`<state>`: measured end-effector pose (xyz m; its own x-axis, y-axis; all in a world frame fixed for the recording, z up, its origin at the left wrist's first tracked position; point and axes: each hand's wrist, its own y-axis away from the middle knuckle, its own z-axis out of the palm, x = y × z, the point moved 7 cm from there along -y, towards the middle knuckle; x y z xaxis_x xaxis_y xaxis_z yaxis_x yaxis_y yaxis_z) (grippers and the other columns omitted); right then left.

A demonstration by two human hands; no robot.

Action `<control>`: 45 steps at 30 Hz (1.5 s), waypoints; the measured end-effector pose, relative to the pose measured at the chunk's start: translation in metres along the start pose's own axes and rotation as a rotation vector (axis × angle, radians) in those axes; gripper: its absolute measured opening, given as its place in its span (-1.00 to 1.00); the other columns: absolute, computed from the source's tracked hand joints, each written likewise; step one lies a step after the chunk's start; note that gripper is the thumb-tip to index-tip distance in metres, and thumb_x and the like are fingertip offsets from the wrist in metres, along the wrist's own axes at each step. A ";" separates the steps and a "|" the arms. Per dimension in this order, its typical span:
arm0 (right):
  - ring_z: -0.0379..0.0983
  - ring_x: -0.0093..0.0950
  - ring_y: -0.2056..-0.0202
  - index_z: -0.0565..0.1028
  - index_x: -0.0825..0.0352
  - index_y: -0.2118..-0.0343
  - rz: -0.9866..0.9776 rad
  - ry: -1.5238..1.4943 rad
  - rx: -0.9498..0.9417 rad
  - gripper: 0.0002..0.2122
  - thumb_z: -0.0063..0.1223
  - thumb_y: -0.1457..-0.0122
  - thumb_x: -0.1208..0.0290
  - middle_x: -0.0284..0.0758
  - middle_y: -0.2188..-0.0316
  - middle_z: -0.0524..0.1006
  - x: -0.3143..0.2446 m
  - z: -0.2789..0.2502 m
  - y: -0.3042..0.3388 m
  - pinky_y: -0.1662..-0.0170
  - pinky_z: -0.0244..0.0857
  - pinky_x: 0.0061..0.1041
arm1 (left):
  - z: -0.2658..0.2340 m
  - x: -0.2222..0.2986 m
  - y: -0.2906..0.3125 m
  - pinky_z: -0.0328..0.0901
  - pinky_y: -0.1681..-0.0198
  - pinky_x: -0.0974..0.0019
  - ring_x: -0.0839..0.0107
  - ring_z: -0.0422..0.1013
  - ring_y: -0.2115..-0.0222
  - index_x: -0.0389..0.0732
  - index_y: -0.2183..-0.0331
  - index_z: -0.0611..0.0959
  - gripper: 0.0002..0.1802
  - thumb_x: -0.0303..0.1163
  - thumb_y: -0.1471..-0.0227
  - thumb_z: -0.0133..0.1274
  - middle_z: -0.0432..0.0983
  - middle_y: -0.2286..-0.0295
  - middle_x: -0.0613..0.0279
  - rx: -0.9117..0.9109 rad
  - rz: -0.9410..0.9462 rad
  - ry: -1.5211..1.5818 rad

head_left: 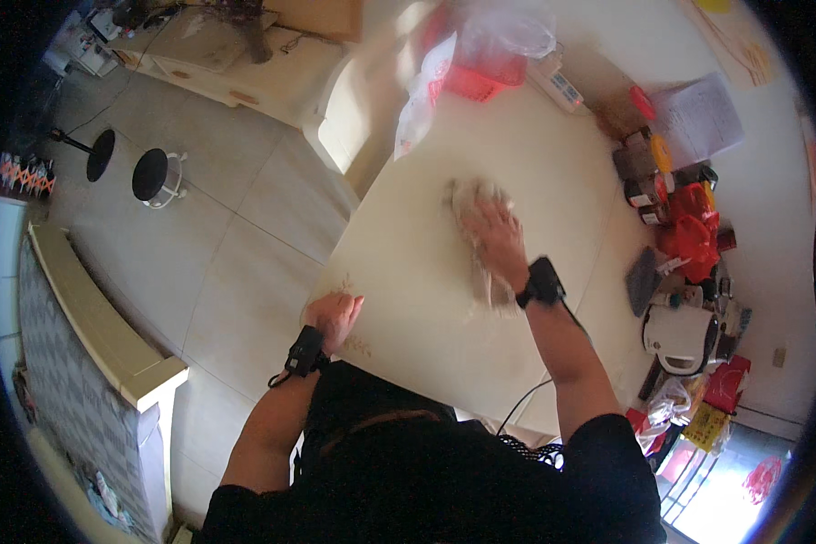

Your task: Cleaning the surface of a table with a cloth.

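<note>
On the pale cream table (408, 299), a light beige cloth (470, 201) lies bunched under my right hand (494, 228). The fingers of that hand press down over it, and a loose end of the cloth trails towards me beside the wrist; it looks slightly blurred. My left hand (334, 317) is curled closed at the table's left edge, with no object seen in it. Faint brownish marks show on the tabletop near it. Each wrist carries a black strapped device.
Along the right wall stand jars (644, 190), red plastic bags (694, 236) and a white appliance with a handle (678, 338). A red basket (485, 80) and clear plastic bags sit at the far end. On the floor at left is a round black-topped stool (157, 177).
</note>
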<state>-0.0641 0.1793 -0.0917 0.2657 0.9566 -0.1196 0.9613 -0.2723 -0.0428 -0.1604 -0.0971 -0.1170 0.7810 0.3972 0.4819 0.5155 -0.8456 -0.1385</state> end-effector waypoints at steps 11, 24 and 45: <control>0.11 -0.06 -0.07 0.39 -0.01 0.06 0.336 -0.022 0.208 -0.61 -0.04 0.04 0.31 -0.25 -0.08 0.20 0.067 0.009 -0.163 -0.03 0.10 0.00 | 0.009 -0.005 0.002 0.22 0.65 0.13 0.13 0.34 0.69 -0.18 0.73 0.40 -0.65 -0.27 0.03 0.05 0.35 0.72 0.12 -0.009 -0.017 -0.072; 0.07 -0.10 -0.11 0.41 -0.02 0.06 -0.148 -0.120 0.026 -0.55 0.05 0.12 0.43 -0.29 -0.11 0.20 -0.148 0.021 -0.034 -0.04 0.06 -0.02 | -0.016 -0.003 0.019 0.18 0.64 0.12 0.08 0.30 0.70 -0.24 0.70 0.37 -0.66 -0.33 0.00 0.02 0.31 0.71 0.08 0.091 -0.054 0.136; -0.22 -0.05 -0.24 0.17 -0.08 -0.15 0.249 -0.231 0.017 -0.44 -0.03 -0.02 0.37 -0.23 -0.25 -0.09 -0.194 0.018 0.113 -0.17 -0.19 0.05 | -0.047 -0.059 0.140 0.09 0.65 0.24 0.28 0.17 0.78 -0.31 0.71 0.38 -0.58 -0.28 -0.08 -0.07 0.28 0.79 0.09 0.077 -0.347 0.349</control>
<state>-0.0088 -0.0388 -0.0916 0.4665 0.8124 -0.3498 0.8671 -0.4981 -0.0004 -0.1511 -0.2556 -0.1243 0.4008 0.4964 0.7701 0.7590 -0.6506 0.0243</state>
